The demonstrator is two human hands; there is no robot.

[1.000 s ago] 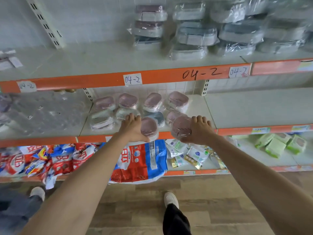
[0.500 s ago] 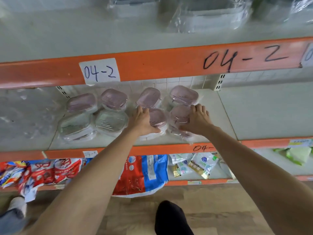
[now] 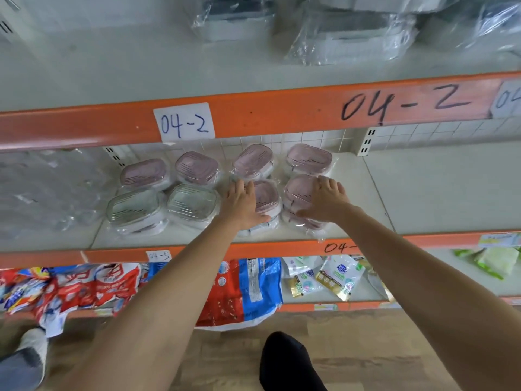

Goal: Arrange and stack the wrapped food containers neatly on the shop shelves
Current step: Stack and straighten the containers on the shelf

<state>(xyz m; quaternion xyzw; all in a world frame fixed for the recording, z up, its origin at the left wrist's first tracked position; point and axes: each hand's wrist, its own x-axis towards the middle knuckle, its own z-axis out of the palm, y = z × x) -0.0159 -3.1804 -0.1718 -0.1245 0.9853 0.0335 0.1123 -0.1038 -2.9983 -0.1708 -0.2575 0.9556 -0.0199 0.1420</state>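
head view: the middle shelf carries a group of wrapped food containers, set toward its left part and back to the tiled wall. the left hand lies over a pink-lidded container that sits on top of another wrapped one near the front edge; the fingers are spread and nearly straight over the lid, thumb along its near side. the right hand rests the same way on a second pink-lidded container just beside it, also stacked on a lower one, fingers spread and laid flat on the lid. behind these two stacks, near the back edge, stand two more pink-lidded containers. to the left are two clear green-rimmed containers in front and two pink ones behind. the orange front rail of the upper shelf bears a paper label reading 04-2. larger wrapped boxes sit on the upper shelf. below, red and blue bags lie on the lower shelf.
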